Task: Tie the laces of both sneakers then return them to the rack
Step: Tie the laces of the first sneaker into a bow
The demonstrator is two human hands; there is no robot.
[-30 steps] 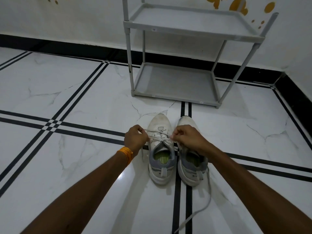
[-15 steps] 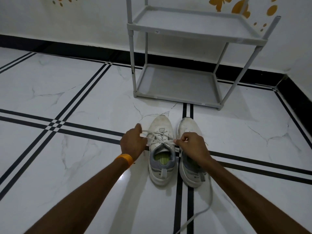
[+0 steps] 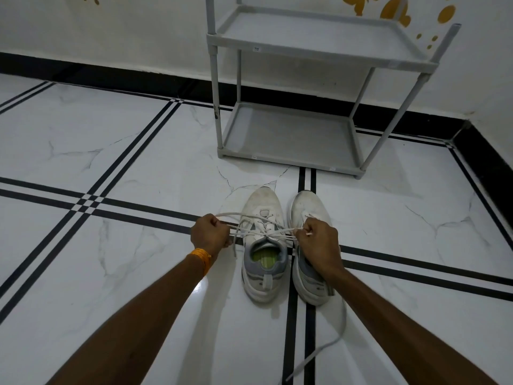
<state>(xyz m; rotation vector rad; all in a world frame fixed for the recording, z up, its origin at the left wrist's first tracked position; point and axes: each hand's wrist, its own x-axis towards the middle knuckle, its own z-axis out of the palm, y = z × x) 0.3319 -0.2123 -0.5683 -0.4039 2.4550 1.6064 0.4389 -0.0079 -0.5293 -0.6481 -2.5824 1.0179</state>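
Note:
Two white sneakers stand side by side on the tiled floor, toes pointing away from me. The left sneaker (image 3: 263, 207) has its white laces (image 3: 273, 232) stretched sideways over the tongue. My left hand (image 3: 209, 234) grips one lace loop to the left of that shoe. My right hand (image 3: 317, 243) grips the other loop, hovering over the right sneaker (image 3: 308, 207) and hiding its middle. A loose lace (image 3: 324, 345) of the right sneaker trails over the floor toward me. The grey two-shelf rack (image 3: 291, 157) stands behind the shoes, both shelves bare.
The rack stands against a white wall with a black skirting (image 3: 111, 76). A second wall closes the corner at the right (image 3: 488, 151). The floor is white marble tile with black stripes (image 3: 119, 207). An orange band (image 3: 202, 258) circles my left wrist.
My hands have moved apart, pulling the left sneaker's lace loops outward to either side. The view has tilted slightly so the rack appears lower.

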